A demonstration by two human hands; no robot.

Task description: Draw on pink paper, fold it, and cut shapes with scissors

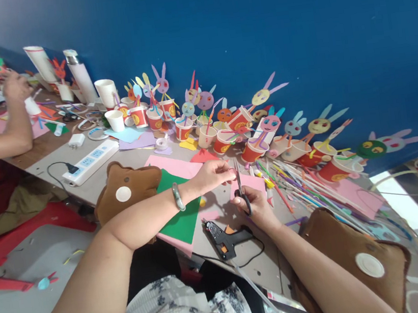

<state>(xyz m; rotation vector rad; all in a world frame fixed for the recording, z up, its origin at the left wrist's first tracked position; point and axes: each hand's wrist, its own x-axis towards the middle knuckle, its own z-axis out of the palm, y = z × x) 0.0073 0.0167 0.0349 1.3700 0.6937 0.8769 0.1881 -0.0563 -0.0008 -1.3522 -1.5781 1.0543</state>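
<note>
My right hand grips a pair of scissors by the dark handles, blades pointing up and away from me. At the blades, my left hand is closed in a pinch; whatever small thing is between its fingertips cannot be made out. Beneath the hands lies a pink paper sheet. A green paper sheet is under my left forearm. Just below my right hand, a black glue gun with an orange trigger rests on the table near its front edge.
Paper cups with rabbit-faced figures line the blue wall. Chenille stems lie at right. Brown cushions flank the work area. A white power strip is at left, and a co-worker's hands hold a paper figure beyond.
</note>
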